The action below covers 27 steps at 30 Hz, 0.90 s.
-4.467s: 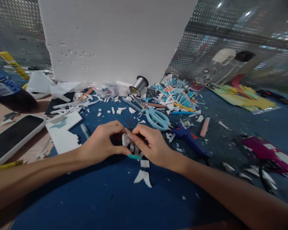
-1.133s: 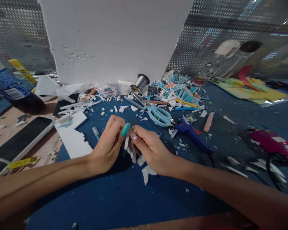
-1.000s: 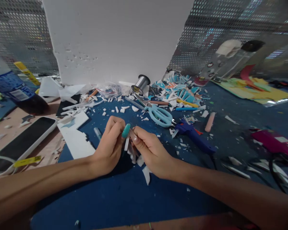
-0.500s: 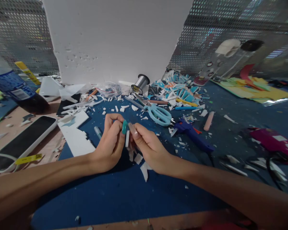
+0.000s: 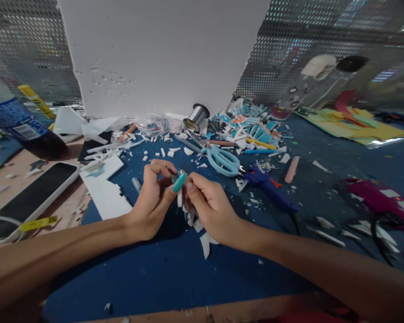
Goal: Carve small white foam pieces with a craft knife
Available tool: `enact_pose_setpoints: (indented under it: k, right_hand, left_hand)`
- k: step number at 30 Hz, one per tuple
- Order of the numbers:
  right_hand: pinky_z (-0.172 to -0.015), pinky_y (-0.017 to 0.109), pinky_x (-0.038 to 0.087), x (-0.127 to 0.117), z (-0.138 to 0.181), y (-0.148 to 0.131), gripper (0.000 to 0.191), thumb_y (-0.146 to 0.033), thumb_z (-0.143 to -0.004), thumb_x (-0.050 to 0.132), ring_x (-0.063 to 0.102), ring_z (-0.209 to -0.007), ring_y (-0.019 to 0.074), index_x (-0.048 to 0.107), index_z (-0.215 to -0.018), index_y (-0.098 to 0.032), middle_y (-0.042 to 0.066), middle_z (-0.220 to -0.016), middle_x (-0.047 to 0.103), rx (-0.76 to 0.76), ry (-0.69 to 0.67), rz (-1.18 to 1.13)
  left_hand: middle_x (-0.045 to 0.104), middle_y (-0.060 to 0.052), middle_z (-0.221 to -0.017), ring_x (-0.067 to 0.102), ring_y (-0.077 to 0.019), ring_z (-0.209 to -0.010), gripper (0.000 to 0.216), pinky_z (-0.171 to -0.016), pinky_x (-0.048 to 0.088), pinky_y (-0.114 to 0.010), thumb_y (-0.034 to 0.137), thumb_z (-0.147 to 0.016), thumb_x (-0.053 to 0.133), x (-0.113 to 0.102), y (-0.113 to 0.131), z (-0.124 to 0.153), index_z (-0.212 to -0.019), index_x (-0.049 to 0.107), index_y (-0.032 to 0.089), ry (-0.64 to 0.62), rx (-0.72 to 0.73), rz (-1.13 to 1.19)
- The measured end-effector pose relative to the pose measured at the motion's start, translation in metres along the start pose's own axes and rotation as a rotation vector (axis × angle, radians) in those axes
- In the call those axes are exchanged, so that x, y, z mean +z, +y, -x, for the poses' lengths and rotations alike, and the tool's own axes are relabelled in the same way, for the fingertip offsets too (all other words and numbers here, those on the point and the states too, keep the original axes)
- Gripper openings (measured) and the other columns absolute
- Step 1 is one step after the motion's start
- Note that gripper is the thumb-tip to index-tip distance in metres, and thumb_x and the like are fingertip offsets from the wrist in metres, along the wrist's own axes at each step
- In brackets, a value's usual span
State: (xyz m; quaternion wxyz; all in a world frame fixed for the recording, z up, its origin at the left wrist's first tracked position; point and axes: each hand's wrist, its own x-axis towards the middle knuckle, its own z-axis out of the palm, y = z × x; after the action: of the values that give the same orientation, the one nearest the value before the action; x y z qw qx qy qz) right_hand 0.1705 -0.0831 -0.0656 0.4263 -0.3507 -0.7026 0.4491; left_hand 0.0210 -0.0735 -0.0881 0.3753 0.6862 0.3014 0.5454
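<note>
My left hand (image 5: 155,197) is closed in a pinch, its thumb tip with a long teal nail pressed toward the right fingertips. Facing it, my right hand (image 5: 210,204) pinches too, thumb against bent index finger. Between the fingertips is a small white foam piece (image 5: 179,198), mostly covered by the fingers. Just below the right hand show several white foam scraps (image 5: 205,245); whether they are joined to the held piece I cannot tell. Beyond the right hand lie light-blue-handled scissors (image 5: 225,162) and a dark blue glue gun (image 5: 272,190).
A white foam board (image 5: 164,58) stands at the back, with a wire spool (image 5: 197,117) before it. Coloured scraps (image 5: 256,125) are heaped behind the scissors. At left are a phone (image 5: 33,199), a cola bottle (image 5: 23,125) and a cut foam sheet (image 5: 109,193); at right, a magenta tool (image 5: 380,202).
The left thumb has tilted over to the right, nearer the right fingertips, showing more of its teal nail. The white scraps under the right hand have shifted slightly right and down.
</note>
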Motion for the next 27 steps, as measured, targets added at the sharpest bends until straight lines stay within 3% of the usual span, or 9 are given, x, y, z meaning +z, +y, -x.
enact_pose_setpoints:
  k: [6, 12, 19, 23, 27]
  right_hand:
    - [-0.047, 0.02, 0.034, -0.002, 0.0002, -0.0004, 0.027, -0.021, -0.093, 0.037, 0.041, -0.047, 0.0067, 0.035, -0.066, -0.021, -0.006, -0.056, 0.044, -0.061, -0.005, 0.014]
    - [-0.047, 0.021, 0.032, -0.0023, -0.0003, 0.0011, 0.029, -0.019, -0.092, 0.038, 0.037, -0.048, 0.0064, 0.031, -0.064, -0.021, -0.005, -0.057, 0.041, -0.097, -0.003, 0.054]
    - [-0.048, 0.022, 0.032, 0.0012, 0.0011, 0.0001, 0.033, -0.034, -0.095, 0.038, 0.038, -0.05, 0.0078, 0.035, -0.065, -0.02, -0.005, -0.057, 0.039, 0.001, 0.003, 0.032]
    - [-0.049, 0.022, 0.034, 0.0019, 0.0021, -0.0011, 0.035, -0.037, -0.096, 0.035, 0.039, -0.05, 0.008, 0.034, -0.066, -0.02, -0.005, -0.057, 0.039, 0.02, -0.01, 0.035]
    - [-0.057, 0.026, 0.039, -0.0014, 0.0035, 0.0011, 0.026, -0.037, -0.096, 0.034, 0.046, -0.06, 0.0118, 0.039, -0.077, -0.02, -0.001, -0.068, 0.046, -0.059, 0.026, 0.242]
  left_hand:
    - [0.036, -0.002, -0.099, 0.045, -0.0078, -0.07, 0.018, -0.056, 0.046, -0.02, 0.03, -0.089, 0.05, 0.0008, 0.0003, -0.0003, -0.092, 0.033, 0.024, -0.021, 0.079, 0.021]
    - [0.04, -0.005, -0.093, 0.043, -0.0154, -0.083, 0.023, -0.061, 0.046, -0.025, 0.042, -0.088, 0.047, -0.005, 0.0036, -0.0007, -0.082, 0.043, 0.02, -0.036, 0.093, -0.305]
    - [0.042, -0.004, -0.093, 0.044, -0.0143, -0.082, 0.014, -0.066, 0.046, -0.027, 0.018, -0.093, 0.037, -0.002, 0.0079, 0.001, -0.082, 0.044, 0.021, 0.002, 0.196, -0.529]
    - [0.042, -0.005, -0.094, 0.044, -0.0146, -0.083, 0.013, -0.066, 0.046, -0.028, 0.013, -0.091, 0.038, -0.0026, 0.008, 0.0012, -0.081, 0.041, 0.021, -0.006, 0.219, -0.57]
    - [0.041, -0.006, -0.096, 0.043, -0.0168, -0.089, 0.015, -0.071, 0.046, -0.032, 0.011, -0.09, 0.037, -0.0053, 0.0075, -0.0002, -0.08, 0.039, 0.021, -0.001, 0.237, -0.576]
